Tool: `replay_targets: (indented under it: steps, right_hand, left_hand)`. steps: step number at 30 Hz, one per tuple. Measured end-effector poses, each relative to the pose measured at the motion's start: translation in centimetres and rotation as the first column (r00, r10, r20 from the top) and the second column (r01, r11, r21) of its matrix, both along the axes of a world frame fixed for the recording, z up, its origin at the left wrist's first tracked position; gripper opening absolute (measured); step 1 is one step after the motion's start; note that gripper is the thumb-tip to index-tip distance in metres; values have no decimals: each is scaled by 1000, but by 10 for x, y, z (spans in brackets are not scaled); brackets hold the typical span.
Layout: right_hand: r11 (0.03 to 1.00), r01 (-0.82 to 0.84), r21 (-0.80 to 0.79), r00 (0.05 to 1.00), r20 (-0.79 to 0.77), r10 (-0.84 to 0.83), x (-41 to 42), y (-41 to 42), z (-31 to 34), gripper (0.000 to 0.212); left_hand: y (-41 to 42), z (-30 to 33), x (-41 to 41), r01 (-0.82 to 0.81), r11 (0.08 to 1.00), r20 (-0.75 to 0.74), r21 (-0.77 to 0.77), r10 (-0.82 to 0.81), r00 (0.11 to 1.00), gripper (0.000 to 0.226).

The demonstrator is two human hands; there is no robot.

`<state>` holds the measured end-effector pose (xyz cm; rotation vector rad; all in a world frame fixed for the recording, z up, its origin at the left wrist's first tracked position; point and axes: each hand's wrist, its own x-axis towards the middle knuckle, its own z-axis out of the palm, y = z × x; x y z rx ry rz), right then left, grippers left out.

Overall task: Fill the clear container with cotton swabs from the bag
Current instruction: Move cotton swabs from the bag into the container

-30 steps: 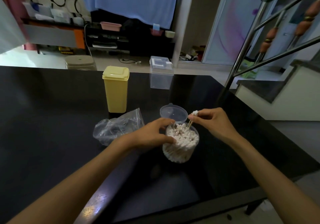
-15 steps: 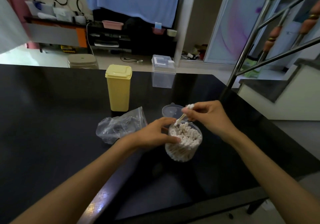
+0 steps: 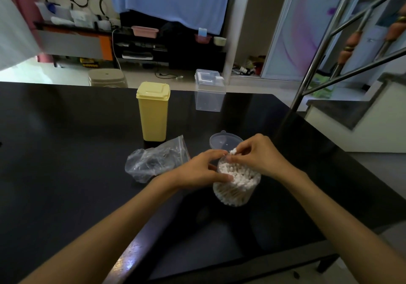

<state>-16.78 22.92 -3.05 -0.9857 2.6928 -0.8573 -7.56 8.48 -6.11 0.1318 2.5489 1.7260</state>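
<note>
Clear plastic container (image 3: 236, 188), packed with cotton swabs (image 3: 238, 174), stands on the counter (image 3: 66, 163); left hand (image 3: 201, 170) grips its rim, right hand (image 3: 256, 153) pinches several swabs above.

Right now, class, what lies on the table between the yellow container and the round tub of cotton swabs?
In the head view, the crumpled plastic bag lies between the yellow container and the swab tub.

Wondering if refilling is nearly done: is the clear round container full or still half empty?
Nearly full: white swab tips pack the clear round container up to its rim, and its lid lies off behind it.
</note>
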Motion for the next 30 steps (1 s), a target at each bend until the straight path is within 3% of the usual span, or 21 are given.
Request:
replay_targets:
  steps: [4, 6, 8, 10, 12, 16, 21, 26, 30]
  right_hand:
    - [974, 119, 191, 991, -85, -105, 6, -28, 1, 11]
    - [953, 179, 243, 984, -34, -176, 4, -33, 3, 17]
    - [955, 147, 258, 980, 89, -175, 0, -26, 9, 9]
    - [973, 69, 218, 947, 294, -133, 0, -12, 21, 10]
    - [992, 34, 122, 896, 435, -84, -2, 2, 28, 17]
    - [990, 104, -91, 929, 365, -64, 0, 12, 22, 18]
    - [978, 90, -187, 969, 242, -43, 0, 8, 4, 23]
    - [958, 178, -226, 947, 304, -104, -4, 14, -5, 15]
    - [952, 228, -206, 896, 427, -122, -2, 17, -8, 7]
  left_hand:
    - [-1, -5, -1, -6, 998, -12, 56, 6, 1000, 39]
    - [2, -7, 2, -54, 993, -8, 105, 55, 998, 43]
    - [1, -13, 5, -145, 989, -31, 39, 146, 989, 62]
    - [1, -20, 7, -226, 972, -83, -68, 221, 972, 80]
    - [3, -26, 11, -253, 960, -154, -123, 233, 960, 77]
    - [11, -29, 19, -293, 903, -308, -313, 195, 931, 62]
    - [15, -26, 19, -365, 705, -455, -608, 68, 888, 54]
    - [10, -20, 18, -430, 561, -525, -708, -11, 851, 57]
    - [6, -21, 18, -395, 579, -458, -714, 40, 888, 53]
